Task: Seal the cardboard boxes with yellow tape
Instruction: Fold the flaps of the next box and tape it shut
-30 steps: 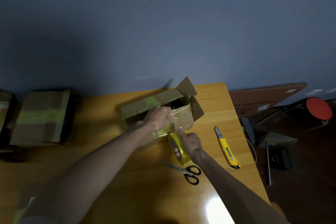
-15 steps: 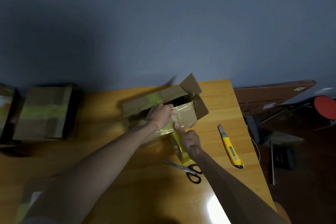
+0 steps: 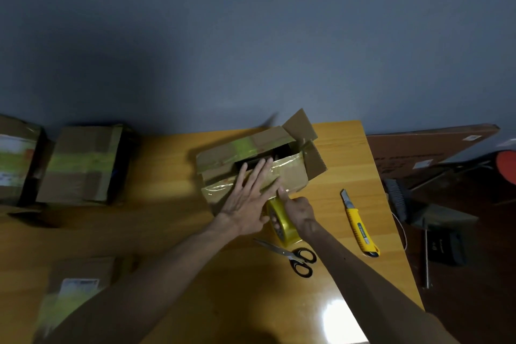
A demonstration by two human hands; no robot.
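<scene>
1. Holding the yellow tape roll (image 3: 282, 225) against the cardboard box (image 3: 223, 190) on the worktop (image 3: 156, 204), the right grip (image 3: 298, 209) risked creasing the strip if pulled askew.
2. The left grip (image 3: 248, 193) lay wide, flat on the flap (image 3: 290, 173); easing off might spring it open.

My left hand (image 3: 245, 201) is flat, fingers straight and spread. My right hand (image 3: 297, 211), just beside it, curls round the tape roll (image 3: 286, 232), first finger pointing out.
</scene>
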